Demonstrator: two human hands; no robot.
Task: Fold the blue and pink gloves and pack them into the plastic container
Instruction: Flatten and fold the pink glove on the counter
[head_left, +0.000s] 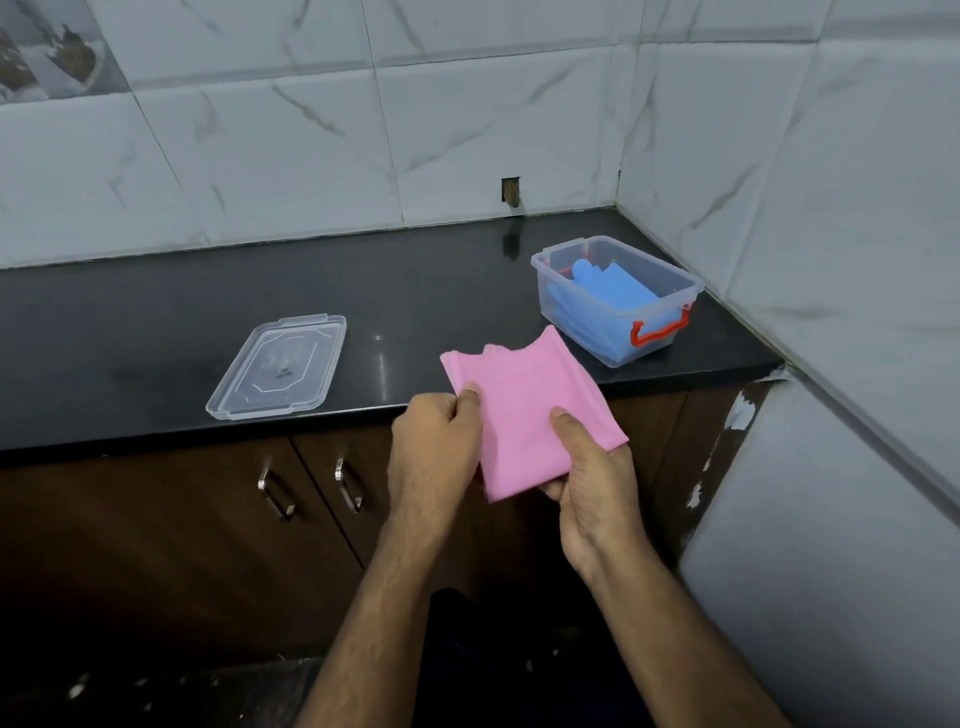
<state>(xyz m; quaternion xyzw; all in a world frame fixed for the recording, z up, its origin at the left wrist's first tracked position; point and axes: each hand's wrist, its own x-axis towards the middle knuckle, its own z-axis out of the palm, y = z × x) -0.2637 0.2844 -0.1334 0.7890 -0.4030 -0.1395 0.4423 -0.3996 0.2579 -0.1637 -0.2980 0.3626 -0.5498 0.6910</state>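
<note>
Already the blue glove (602, 299) lies in the plastic container (691, 288); our left hand (434, 452) and right hand (592, 483) grip the folded pink glove (524, 415), unpacked.

1 container (571, 260), 1 lid (278, 366), 2 hands (434, 447).

Black countertop (156, 332) with clear lid (278, 365) and plastic container (615, 299).

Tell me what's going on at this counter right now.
A person is holding a folded pink glove in the air at the counter's front edge, the left hand pinching one side and the right hand gripping the other. The blue glove already lies inside the open plastic container. The lid lies apart on the counter.
</note>
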